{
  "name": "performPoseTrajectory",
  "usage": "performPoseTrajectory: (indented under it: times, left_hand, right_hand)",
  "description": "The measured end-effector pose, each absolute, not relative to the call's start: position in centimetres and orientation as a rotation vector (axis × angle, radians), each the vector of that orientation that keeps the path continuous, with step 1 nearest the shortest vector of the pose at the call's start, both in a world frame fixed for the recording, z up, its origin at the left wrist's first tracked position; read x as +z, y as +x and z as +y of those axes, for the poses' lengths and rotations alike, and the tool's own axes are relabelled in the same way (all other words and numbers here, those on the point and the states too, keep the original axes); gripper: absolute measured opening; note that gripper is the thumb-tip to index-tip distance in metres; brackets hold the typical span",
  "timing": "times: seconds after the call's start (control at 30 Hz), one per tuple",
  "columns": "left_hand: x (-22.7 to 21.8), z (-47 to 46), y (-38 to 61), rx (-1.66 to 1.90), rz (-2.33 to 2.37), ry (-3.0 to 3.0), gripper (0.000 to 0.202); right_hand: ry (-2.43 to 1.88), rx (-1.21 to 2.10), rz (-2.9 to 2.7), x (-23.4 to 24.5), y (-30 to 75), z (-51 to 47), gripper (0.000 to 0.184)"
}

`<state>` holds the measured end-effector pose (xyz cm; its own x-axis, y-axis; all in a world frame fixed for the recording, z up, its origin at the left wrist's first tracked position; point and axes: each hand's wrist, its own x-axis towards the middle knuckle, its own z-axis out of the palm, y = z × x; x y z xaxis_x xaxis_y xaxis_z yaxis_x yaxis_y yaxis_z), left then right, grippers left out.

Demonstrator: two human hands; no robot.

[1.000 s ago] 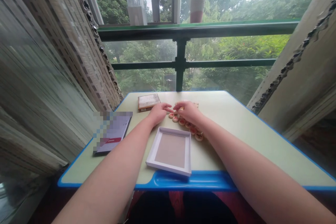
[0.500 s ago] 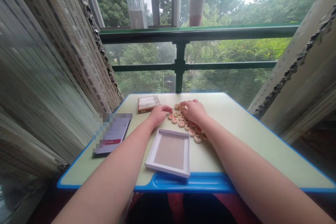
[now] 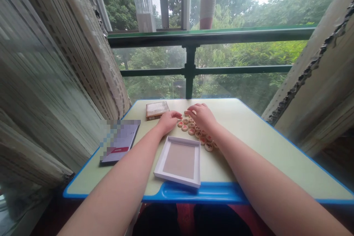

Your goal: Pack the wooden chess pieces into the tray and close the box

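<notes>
Round wooden Chinese chess pieces [image 3: 191, 131] with red and black characters lie flat in close rows on the table. My left hand [image 3: 169, 121] rests at their left side, fingers stretched toward the pieces and nothing seen in them. Over the far right part of the group is my right hand [image 3: 203, 116], its fingers apart and curved down, the tips at the farthest pieces. That hand and its forearm hide some of the pieces. Nearer to me lies a shallow white box tray [image 3: 197, 162], open side up, with a bare brownish bottom.
The pale table [image 3: 265, 155] has a raised blue edge and a blue trough [image 3: 221, 191] at the front. A small flat box [image 3: 157, 108] lies behind my left hand. A dark grey book-like item [image 3: 124, 140], partly blurred out, lies at the left. Curtains flank the table; a green railing [image 3: 221, 37] stands behind.
My right hand has shifted slightly left, its fingertips now lower over the farthest pieces. My left hand stays almost in place, and the view has moved a little.
</notes>
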<state>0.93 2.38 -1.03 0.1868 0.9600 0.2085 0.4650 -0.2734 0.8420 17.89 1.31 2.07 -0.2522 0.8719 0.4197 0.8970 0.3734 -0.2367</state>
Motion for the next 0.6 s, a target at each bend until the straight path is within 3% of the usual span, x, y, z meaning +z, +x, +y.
performPoseTrajectory:
  times: [0.33,0.6]
  left_hand:
    - [-0.82,2.02,0.99,1.08,1.338,1.849,0.02]
    - [-0.26,1.69,0.97,1.148,1.203,1.705,0.026]
  right_hand:
    - [-1.506,0.198,-2.139,1.58,16.99,1.16,0.026]
    - [-1.489,0.267,-2.088,1.95,16.99,0.87,0.026]
